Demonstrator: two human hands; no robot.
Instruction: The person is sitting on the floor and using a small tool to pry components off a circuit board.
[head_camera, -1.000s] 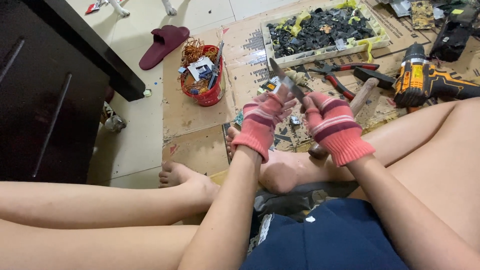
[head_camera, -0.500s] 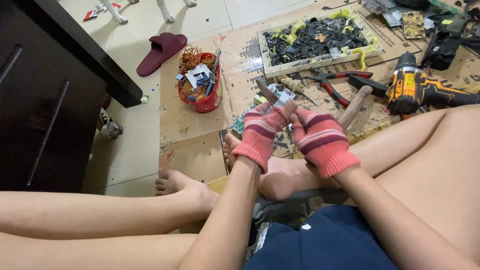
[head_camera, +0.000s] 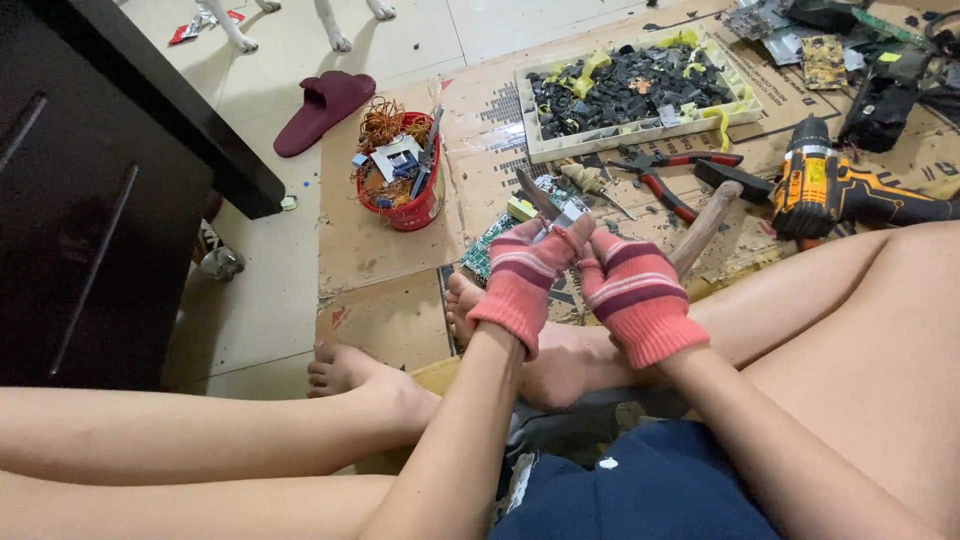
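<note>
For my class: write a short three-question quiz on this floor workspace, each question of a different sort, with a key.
1. True or false: both hands, left hand and right hand, wear striped pink gloves.
2. What holds the copper wire? A. red bucket B. white tray C. dark cabinet
3. Fill in: the cordless drill lies on flattened ____.

Key: 1 true; 2 A; 3 cardboard.

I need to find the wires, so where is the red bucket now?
In the head view the red bucket stands on the cardboard at upper centre-left, left of the white tray of dark parts and right of the maroon slipper.
</note>
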